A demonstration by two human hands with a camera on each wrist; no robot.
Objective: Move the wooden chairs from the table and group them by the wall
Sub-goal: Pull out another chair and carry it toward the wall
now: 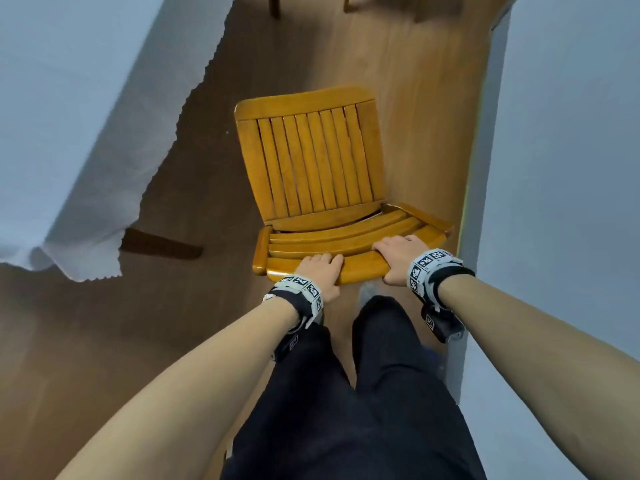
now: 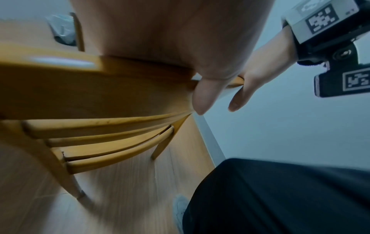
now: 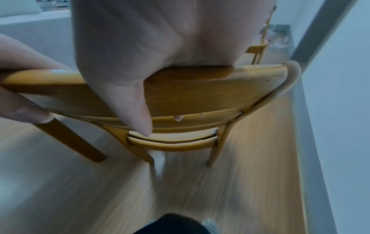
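Note:
A honey-coloured wooden chair (image 1: 311,161) with a slatted seat stands in front of me, close to the pale wall (image 1: 571,168) on the right. Both hands grip the top rail of its backrest (image 1: 356,263). My left hand (image 1: 320,271) holds the rail left of centre, fingers over the top and thumb (image 2: 202,96) on the near face. My right hand (image 1: 394,256) holds it further right, thumb (image 3: 138,114) down the back of the rail (image 3: 200,90). The floor under the chair legs (image 3: 213,153) looks streaked with motion blur.
A table under a white cloth (image 1: 79,116) fills the left, one dark leg (image 1: 159,244) showing beneath it. Legs of other chairs (image 1: 275,6) show at the top. Another wooden chair (image 3: 258,50) stands further along the wall. My dark trousers (image 1: 363,393) and shoes are just behind the chair.

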